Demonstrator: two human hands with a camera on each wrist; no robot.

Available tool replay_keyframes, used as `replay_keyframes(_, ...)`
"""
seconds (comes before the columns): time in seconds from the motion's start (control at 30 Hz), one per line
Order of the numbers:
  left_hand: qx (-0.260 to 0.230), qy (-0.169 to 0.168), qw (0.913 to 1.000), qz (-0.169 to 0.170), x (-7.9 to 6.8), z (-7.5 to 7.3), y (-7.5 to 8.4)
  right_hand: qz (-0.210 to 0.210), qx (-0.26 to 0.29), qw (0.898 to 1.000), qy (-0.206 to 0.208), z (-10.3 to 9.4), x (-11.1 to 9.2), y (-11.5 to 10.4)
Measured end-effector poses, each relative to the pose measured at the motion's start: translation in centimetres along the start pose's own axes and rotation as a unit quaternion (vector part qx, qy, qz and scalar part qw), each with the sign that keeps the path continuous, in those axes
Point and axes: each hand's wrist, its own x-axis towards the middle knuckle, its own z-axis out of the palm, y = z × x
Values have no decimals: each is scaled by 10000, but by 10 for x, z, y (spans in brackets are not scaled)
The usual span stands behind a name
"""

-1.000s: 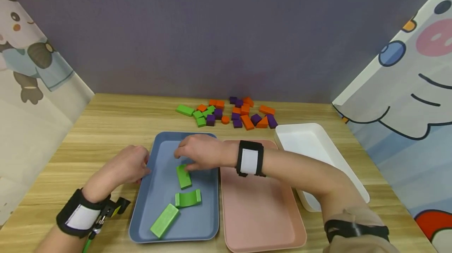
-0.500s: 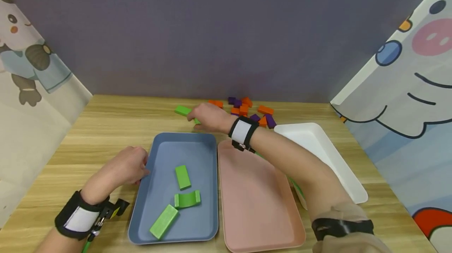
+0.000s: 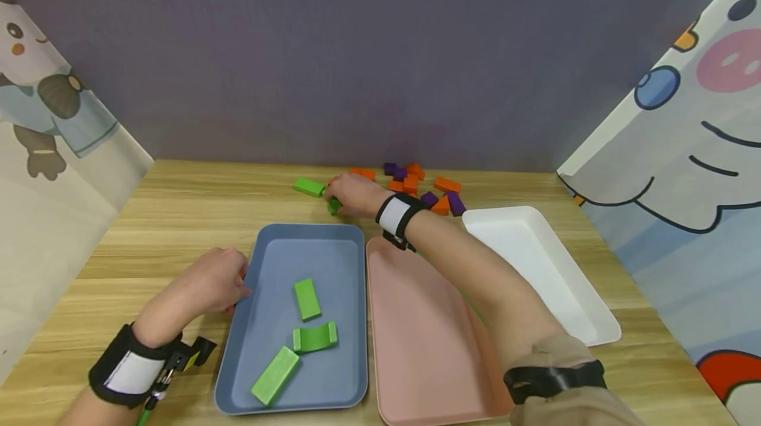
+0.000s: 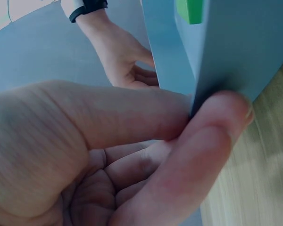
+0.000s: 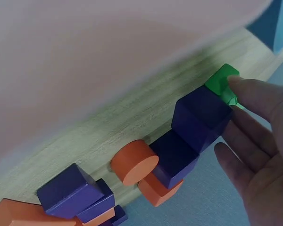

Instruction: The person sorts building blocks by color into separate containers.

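Note:
My left hand [image 3: 217, 281] pinches the left rim of a blue tray [image 3: 261, 373]; in the left wrist view, thumb [image 4: 146, 110] and bent index finger [image 4: 193, 160] meet at the tray wall. In the tray lie three green blocks: a small flat one [image 3: 307, 299], an arch-shaped one [image 3: 315, 337] and a longer one [image 3: 275, 376]. My right hand [image 3: 357, 195] is at the back of the table and pinches a small green block [image 5: 221, 80], its thumb on one face and a finger close at the other. A purple cube [image 5: 202, 115] stands right beside it.
A longer green block [image 3: 308, 186] lies left of the right hand. Several orange and purple blocks [image 3: 410, 183] are scattered to its right. A pink tray [image 3: 434, 353] stands beside the blue one, a white tray [image 3: 549, 267] farther right. A grey wall [image 3: 357, 63] rises behind.
My right hand has left the small flat green block in the blue tray and moved back to the loose blocks, settling on a green one. The left hand stays at the tray rim.

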Motion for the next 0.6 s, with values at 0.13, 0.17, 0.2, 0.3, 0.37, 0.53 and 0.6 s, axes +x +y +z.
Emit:
replay_keyframes(0.13, 30, -16, 10000, 17, 0, 0, -1, 77, 118, 9999, -80, 1, 3, 0)
replay_keyframes(0.17, 27, -17, 10000, -2, 0, 0, -1, 82, 109, 9999, -92, 1, 4, 0)
replay_keyframes(0.2, 28, -19, 10000, -11, 0, 0, -1, 73, 76, 9999, -101, 0, 5, -1)
replay_keyframes(0.3, 21, -24, 10000, -40, 0, -1, 0, 30, -93, 9999, -122, 2, 6, -2)
replay_keyframes(0.37, 0, -33, 10000, -52, 0, -1, 0, -10, -205, 9997, -94, 4, 7, -2)
replay_keyframes(0.53, 9, -31, 10000, -26, 0, -1, 0, -163, -365, 9992, 100, 10, 6, -1)
replay_keyframes(0.6, 35, -19, 10000, -8, 0, 0, -1, -224, -380, 9989, 143, 11, 5, -1)
